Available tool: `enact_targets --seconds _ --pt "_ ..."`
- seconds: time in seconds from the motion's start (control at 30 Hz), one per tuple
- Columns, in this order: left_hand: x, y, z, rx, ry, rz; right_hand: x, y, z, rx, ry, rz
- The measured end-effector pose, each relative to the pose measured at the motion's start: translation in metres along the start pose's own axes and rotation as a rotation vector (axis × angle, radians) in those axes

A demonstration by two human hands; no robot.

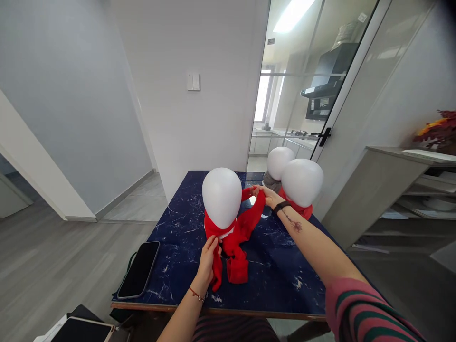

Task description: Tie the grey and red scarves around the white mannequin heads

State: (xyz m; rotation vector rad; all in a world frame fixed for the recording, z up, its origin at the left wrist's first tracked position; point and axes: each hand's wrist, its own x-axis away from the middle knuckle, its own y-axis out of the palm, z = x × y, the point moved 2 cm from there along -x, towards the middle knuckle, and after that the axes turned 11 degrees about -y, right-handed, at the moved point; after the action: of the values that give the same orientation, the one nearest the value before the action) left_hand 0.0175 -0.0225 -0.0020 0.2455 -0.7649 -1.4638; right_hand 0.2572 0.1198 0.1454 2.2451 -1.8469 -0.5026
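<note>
The red scarf [245, 227] around the white head [222, 195] is gripped by the left hand [207, 261] in front, the right hand [267, 195] off rightward.

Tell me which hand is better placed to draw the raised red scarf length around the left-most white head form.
Probably the right hand: it holds that length of the red scarf out beside the white head form, while the left hand pinches the scarf lower down, near the form's front.
</note>
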Motion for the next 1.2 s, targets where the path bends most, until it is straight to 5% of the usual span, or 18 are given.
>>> enact_targets --seconds 0.17,0.3,0.43,0.63,0.8,0.93,1.07,1.2 --pt "0.004 0.002 -0.002 -0.195 0.147 0.008 0.051 -0.030 0.000 -0.105 0.086 0.087" --pt "0.005 0.002 -0.004 -0.232 0.187 0.022 0.118 -0.032 0.029 -0.160 0.250 0.110" --pt "0.007 0.002 -0.004 -0.339 0.225 0.059 0.175 -0.009 0.063 -0.084 0.476 -0.003" --pt "0.009 -0.003 -0.001 -0.388 0.323 0.100 0.201 0.045 0.073 -0.260 0.324 -0.113" --pt "0.013 -0.009 0.006 -0.426 0.136 0.048 0.207 0.085 0.082 -0.096 0.211 -0.350" --pt "0.025 -0.009 0.016 -0.406 0.028 0.017 0.219 0.096 0.073 -0.307 0.102 -0.217" --pt "0.037 -0.008 0.019 -0.255 -0.108 -0.069 0.245 0.110 0.065 -0.533 0.286 -0.275" --pt "0.042 -0.007 0.020 -0.164 -0.147 -0.132 0.261 0.127 0.069 -0.873 0.406 -0.035"
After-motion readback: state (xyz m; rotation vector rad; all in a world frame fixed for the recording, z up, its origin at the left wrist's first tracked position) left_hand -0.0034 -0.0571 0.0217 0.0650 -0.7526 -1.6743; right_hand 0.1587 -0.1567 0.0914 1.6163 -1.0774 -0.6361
